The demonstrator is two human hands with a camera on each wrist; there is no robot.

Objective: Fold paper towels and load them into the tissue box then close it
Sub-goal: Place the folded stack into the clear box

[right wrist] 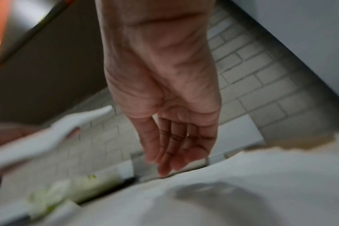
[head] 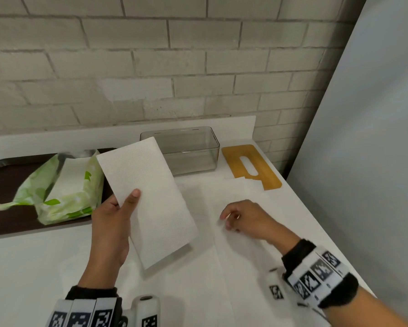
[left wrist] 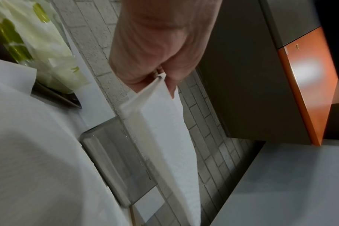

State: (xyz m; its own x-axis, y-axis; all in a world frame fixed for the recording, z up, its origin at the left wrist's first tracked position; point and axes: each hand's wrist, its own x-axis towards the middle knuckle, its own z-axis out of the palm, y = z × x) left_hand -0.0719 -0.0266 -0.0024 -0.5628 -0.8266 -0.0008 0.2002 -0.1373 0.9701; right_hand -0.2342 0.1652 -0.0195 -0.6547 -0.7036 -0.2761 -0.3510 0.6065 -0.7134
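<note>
My left hand (head: 124, 208) holds a folded white paper towel (head: 148, 199) up off the counter, thumb on top and fingers beneath; the left wrist view shows the pinch (left wrist: 161, 79) on the folded towel (left wrist: 164, 122). The clear tissue box (head: 191, 152) stands open and empty against the wall, just beyond the towel. Its bamboo lid (head: 250, 166) lies flat to the box's right. My right hand (head: 229, 220) hovers with relaxed fingers (right wrist: 164, 152) over flat paper towel sheets (head: 245, 197) on the counter, holding nothing.
A green and white paper towel package (head: 63, 190) lies open on a dark brown tray (head: 4, 223) at the left. A brick wall runs behind the white counter (head: 45, 267). A grey panel (head: 363, 138) borders the counter's right edge.
</note>
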